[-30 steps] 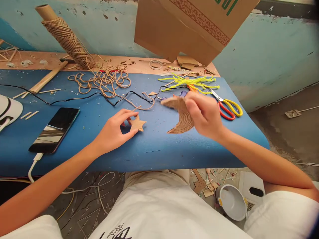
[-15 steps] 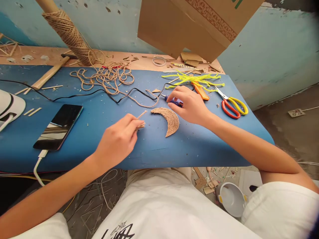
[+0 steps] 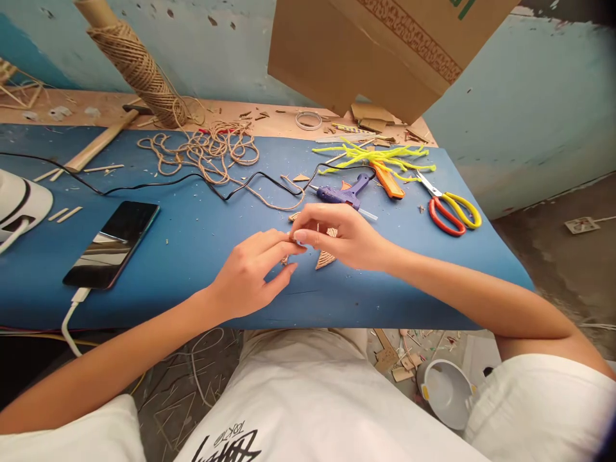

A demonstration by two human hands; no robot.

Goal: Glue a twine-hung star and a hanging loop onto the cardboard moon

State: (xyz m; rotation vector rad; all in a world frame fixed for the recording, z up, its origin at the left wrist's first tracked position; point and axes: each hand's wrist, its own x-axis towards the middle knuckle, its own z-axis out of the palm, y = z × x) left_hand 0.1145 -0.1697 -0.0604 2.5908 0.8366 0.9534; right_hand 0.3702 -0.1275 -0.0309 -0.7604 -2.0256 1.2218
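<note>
My left hand (image 3: 253, 273) has its fingers around a small twine piece (image 3: 285, 260), mostly hidden under them. Against those fingertips, my right hand (image 3: 344, 237) curls its thumb and index finger in a pinch; whatever lies between them is covered. Beneath the right hand rests a crescent of coiled twine (image 3: 326, 258), its middle out of sight. Just beyond, a purple hot glue gun (image 3: 342, 194) lies on its side on the blue mat (image 3: 192, 244). A loose twine strand (image 3: 269, 204) runs from the tangled twine (image 3: 206, 151) to near the gun.
Scissors (image 3: 450, 208), an orange cutter (image 3: 387, 181) and yellow pipe cleaners (image 3: 375, 156) lie at right. A phone (image 3: 113, 244) is at left. A black cord (image 3: 168, 181) crosses the mat. The twine roll (image 3: 139, 74) and a cardboard sheet (image 3: 375, 58) stand behind.
My right hand has let go of the glue gun and come down to my left fingertips, now covering part of the crescent. My left hand has moved right with the small twine piece.
</note>
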